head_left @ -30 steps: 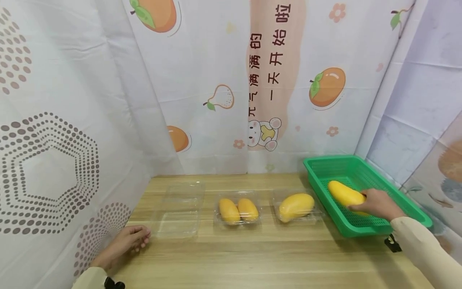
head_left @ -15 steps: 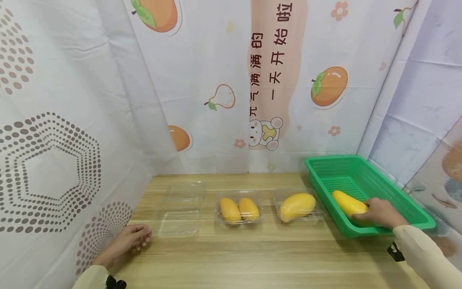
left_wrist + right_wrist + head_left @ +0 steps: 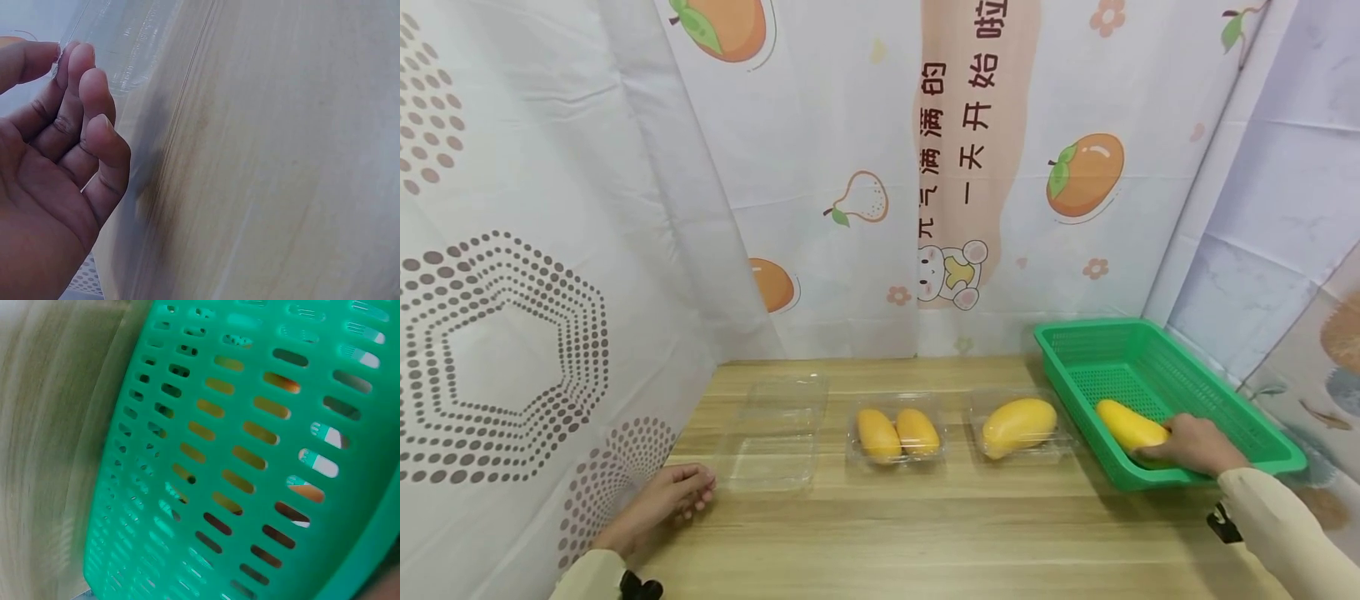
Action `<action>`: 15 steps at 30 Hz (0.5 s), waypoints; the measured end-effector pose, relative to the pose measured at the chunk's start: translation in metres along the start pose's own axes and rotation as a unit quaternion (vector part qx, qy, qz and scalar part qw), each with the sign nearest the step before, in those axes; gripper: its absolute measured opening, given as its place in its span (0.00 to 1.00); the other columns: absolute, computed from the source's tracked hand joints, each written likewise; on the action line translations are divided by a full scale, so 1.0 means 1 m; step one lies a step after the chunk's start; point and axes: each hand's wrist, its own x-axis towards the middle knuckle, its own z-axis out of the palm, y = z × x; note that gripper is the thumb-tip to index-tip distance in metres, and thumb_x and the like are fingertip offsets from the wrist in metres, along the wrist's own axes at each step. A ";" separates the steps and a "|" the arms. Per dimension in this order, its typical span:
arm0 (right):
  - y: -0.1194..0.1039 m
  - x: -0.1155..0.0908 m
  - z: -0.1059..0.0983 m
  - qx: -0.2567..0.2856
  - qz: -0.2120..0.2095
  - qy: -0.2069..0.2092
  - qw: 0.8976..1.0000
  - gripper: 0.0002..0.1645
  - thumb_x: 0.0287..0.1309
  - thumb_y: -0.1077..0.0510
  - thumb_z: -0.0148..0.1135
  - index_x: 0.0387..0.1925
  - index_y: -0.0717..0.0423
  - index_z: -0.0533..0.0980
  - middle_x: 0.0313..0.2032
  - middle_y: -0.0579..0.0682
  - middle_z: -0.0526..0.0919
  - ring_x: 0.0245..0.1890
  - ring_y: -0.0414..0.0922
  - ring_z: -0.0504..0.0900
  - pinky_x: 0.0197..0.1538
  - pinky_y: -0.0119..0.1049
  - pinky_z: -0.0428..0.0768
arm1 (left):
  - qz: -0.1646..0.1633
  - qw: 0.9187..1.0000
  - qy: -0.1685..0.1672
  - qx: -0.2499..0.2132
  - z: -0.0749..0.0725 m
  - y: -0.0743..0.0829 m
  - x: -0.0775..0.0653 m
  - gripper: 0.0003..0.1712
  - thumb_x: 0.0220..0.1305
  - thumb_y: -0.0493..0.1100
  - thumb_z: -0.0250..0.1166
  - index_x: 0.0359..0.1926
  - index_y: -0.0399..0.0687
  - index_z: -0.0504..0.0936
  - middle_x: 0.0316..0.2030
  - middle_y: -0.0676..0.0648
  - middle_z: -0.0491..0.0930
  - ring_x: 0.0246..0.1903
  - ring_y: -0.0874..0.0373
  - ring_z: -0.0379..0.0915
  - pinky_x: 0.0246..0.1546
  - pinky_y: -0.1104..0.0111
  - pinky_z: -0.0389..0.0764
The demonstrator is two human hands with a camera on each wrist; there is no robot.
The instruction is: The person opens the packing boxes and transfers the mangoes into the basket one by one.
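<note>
In the head view my right hand (image 3: pixel 1201 447) grips one end of a long yellow mango (image 3: pixel 1126 427) inside the green basket (image 3: pixel 1262 421). From the right wrist, the basket's slotted wall (image 3: pixel 250 450) covers most of that hand and the mango; yellow shows through the slots. At the left, my left hand (image 3: pixel 664 505) is beside an open clear plastic container (image 3: pixel 772 463) with its lid folded back. The left wrist view has the thumb and forefinger pinching the edge of that container (image 3: pixel 134 47), the other fingers loosely bent.
Mid-table stands a clear container with two small mangoes (image 3: pixel 897 437). Right of it, another clear container bears one large mango (image 3: pixel 1018 427), close to the basket's left side. A patterned curtain (image 3: pixel 850 250) hangs behind the wooden table (image 3: pixel 910 533).
My right hand has brought the mango down and towards the basket's near side, keeping its grip; over the last half second it barely moves. My left hand has stayed in place.
</note>
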 end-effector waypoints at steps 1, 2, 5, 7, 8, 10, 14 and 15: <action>0.000 0.001 0.000 0.001 0.001 -0.002 1.000 0.29 0.53 0.38 0.76 0.21 0.54 0.71 0.19 0.46 0.68 0.20 0.43 0.66 0.25 0.36 0.66 | 0.000 1.000 0.000 0.001 0.000 0.000 0.000 0.21 0.79 0.49 0.56 0.45 0.30 0.79 0.34 0.46 0.81 0.29 0.59 0.75 0.26 0.69 0.79; 0.001 0.001 0.000 0.001 0.002 -0.005 1.000 0.29 0.53 0.38 0.76 0.21 0.54 0.71 0.19 0.46 0.67 0.20 0.43 0.66 0.25 0.36 0.66 | 0.002 1.000 0.000 0.002 0.000 0.000 0.000 0.22 0.79 0.49 0.56 0.45 0.30 0.79 0.34 0.45 0.81 0.29 0.59 0.75 0.26 0.69 0.79; 0.001 0.002 -0.001 0.001 0.004 -0.011 1.000 0.30 0.53 0.38 0.76 0.21 0.54 0.71 0.18 0.46 0.67 0.20 0.43 0.65 0.26 0.37 0.65 | 0.001 1.000 0.002 0.001 0.000 -0.001 0.001 0.21 0.79 0.49 0.56 0.45 0.30 0.79 0.34 0.45 0.80 0.30 0.58 0.75 0.27 0.68 0.79; 0.001 0.002 -0.001 0.000 0.003 -0.012 1.000 0.30 0.53 0.38 0.76 0.20 0.54 0.71 0.18 0.46 0.67 0.20 0.43 0.65 0.26 0.37 0.65 | 0.001 1.000 0.003 0.000 0.000 -0.001 0.001 0.21 0.79 0.49 0.56 0.45 0.30 0.79 0.34 0.45 0.80 0.30 0.58 0.75 0.27 0.68 0.79; 0.002 0.001 -0.001 0.000 0.004 -0.014 1.000 0.30 0.53 0.38 0.76 0.20 0.54 0.70 0.18 0.46 0.66 0.20 0.43 0.65 0.26 0.36 0.65 | 0.002 1.000 0.002 -0.001 0.000 -0.002 0.001 0.21 0.79 0.49 0.56 0.45 0.30 0.79 0.34 0.45 0.80 0.29 0.59 0.75 0.27 0.68 0.79; 0.002 0.001 -0.002 0.000 0.006 -0.017 1.000 0.30 0.53 0.38 0.76 0.19 0.53 0.69 0.18 0.46 0.66 0.20 0.42 0.64 0.26 0.36 0.65 | 0.004 1.000 0.003 -0.001 0.000 -0.002 0.002 0.21 0.79 0.49 0.57 0.45 0.30 0.79 0.34 0.45 0.81 0.29 0.59 0.75 0.26 0.68 0.79; 0.002 0.001 -0.002 0.000 0.012 -0.028 1.000 0.31 0.53 0.38 0.76 0.20 0.53 0.69 0.18 0.46 0.66 0.19 0.42 0.65 0.26 0.37 0.67 | 0.008 1.000 0.004 0.001 0.000 -0.004 0.002 0.22 0.78 0.49 0.58 0.45 0.30 0.79 0.33 0.45 0.81 0.28 0.59 0.75 0.26 0.68 0.79; 0.002 0.001 -0.002 -0.001 0.015 -0.032 0.999 0.31 0.53 0.38 0.76 0.20 0.54 0.69 0.19 0.47 0.66 0.20 0.43 0.65 0.26 0.37 0.67 | 0.008 1.000 0.004 0.001 0.000 -0.004 0.002 0.22 0.78 0.49 0.58 0.45 0.30 0.79 0.33 0.45 0.81 0.28 0.59 0.75 0.26 0.68 0.79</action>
